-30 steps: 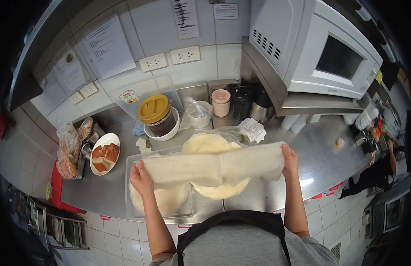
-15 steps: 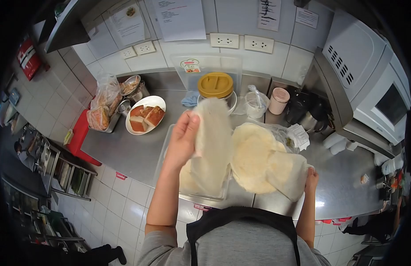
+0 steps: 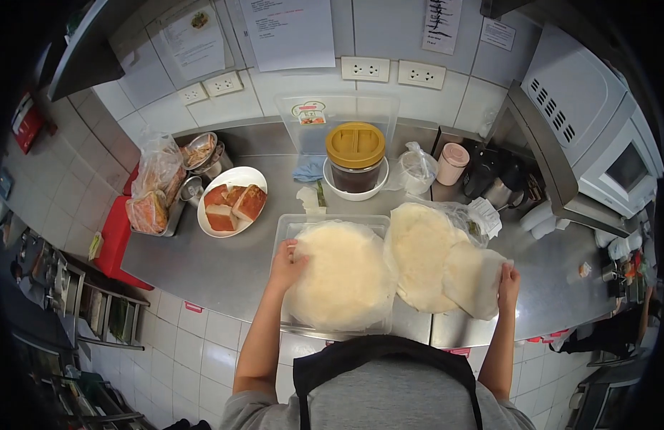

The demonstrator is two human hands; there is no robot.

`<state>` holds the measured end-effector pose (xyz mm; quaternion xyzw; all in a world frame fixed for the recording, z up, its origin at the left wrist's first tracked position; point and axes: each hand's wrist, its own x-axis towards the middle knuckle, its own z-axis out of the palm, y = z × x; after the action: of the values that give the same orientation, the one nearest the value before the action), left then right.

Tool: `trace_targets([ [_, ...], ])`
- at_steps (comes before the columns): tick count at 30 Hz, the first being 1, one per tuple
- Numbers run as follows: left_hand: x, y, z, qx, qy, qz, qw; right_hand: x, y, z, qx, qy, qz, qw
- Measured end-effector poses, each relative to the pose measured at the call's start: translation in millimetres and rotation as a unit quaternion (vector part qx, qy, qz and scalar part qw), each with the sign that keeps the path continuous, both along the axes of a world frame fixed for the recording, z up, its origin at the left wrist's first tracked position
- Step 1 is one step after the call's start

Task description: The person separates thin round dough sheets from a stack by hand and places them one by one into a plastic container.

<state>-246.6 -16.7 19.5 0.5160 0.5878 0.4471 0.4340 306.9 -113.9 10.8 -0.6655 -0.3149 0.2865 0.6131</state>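
Note:
A clear plastic tub [image 3: 281,228] holds a round, pale flatbread [image 3: 343,276] on a thin translucent sheet. My left hand [image 3: 287,266] is at the flatbread's left edge, fingers curled and pinching the rim of its sheet. To the right, more pale flatbreads [image 3: 418,251] lie overlapping on the counter with sheets between them. My right hand [image 3: 509,285] grips the right edge of a translucent separator sheet [image 3: 482,288], which is folded partly over the flatbreads.
Behind the tub, a jar with a yellow lid [image 3: 355,145] stands in a white bowl [image 3: 378,188]. Bread chunks fill a white oval dish [image 3: 262,179] at left, beside bagged food [image 3: 154,193]. A pink canister [image 3: 452,163] and a microwave [image 3: 597,107] are at right.
My left hand has come down and left, laying the raised flatbread and its sheet flat in the tub. My right hand still holds the separator sheet's edge.

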Motion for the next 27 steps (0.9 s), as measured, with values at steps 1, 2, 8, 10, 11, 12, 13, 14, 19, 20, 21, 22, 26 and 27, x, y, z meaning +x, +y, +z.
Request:
trace_targets([
  [1, 1, -4, 7, 0.011, -0.021, -0.015, 1.0, -15, 0, 21, 0.004, -0.019, 0.031, 0.999],
  [2, -2, -5, 10, 0.021, 0.021, -0.007, 1.0, -33, 2, 44, 0.009, -0.036, 0.061, 0.997],
  [8, -33, -7, 24, -0.02, 0.115, -0.004, 0.993, -177, 17, 149, 0.034, -0.051, 0.272, 0.96],
  [10, -35, -7, 25, -0.044, 0.15, -0.022, 0.988, -221, 25, 172, 0.043, -0.024, 0.359, 0.932],
  [11, -35, -9, 28, 0.016, 0.194, -0.013, 0.981, -241, 28, 186, 0.05, -0.008, 0.4, 0.915],
  [12, -33, -12, 31, 0.075, 0.237, -0.004, 0.969, -259, 32, 199, 0.074, 0.045, 0.414, 0.906],
  [13, -32, -13, 32, 0.134, 0.279, 0.005, 0.951, -276, 36, 212, 0.097, 0.098, 0.426, 0.894],
  [14, -32, -12, 33, 0.184, 0.261, 0.034, 0.947, -290, 41, 219, 0.12, 0.151, 0.435, 0.88],
  [19, -49, 1, 5, 0.007, -0.184, -0.006, 0.983, -327, 75, 182, 0.079, 0.303, 0.365, 0.877],
  [20, -53, 2, -8, -0.066, -0.298, -0.012, 0.952, -329, 84, 158, 0.056, 0.32, 0.349, 0.879],
  [21, -57, 1, -20, -0.137, -0.405, -0.017, 0.904, -327, 92, 126, 0.032, 0.319, 0.336, 0.886],
  [22, -59, 2, -27, -0.207, -0.503, -0.023, 0.839, -323, 96, 89, 0.008, 0.319, 0.322, 0.891],
  [26, -50, 0, 17, -0.289, -0.563, -0.137, 0.762, -305, 85, 15, -0.064, 0.189, 0.304, 0.931],
  [27, -50, 2, 17, -0.281, -0.546, -0.159, 0.773, -303, 77, 9, -0.071, 0.121, 0.311, 0.94],
])
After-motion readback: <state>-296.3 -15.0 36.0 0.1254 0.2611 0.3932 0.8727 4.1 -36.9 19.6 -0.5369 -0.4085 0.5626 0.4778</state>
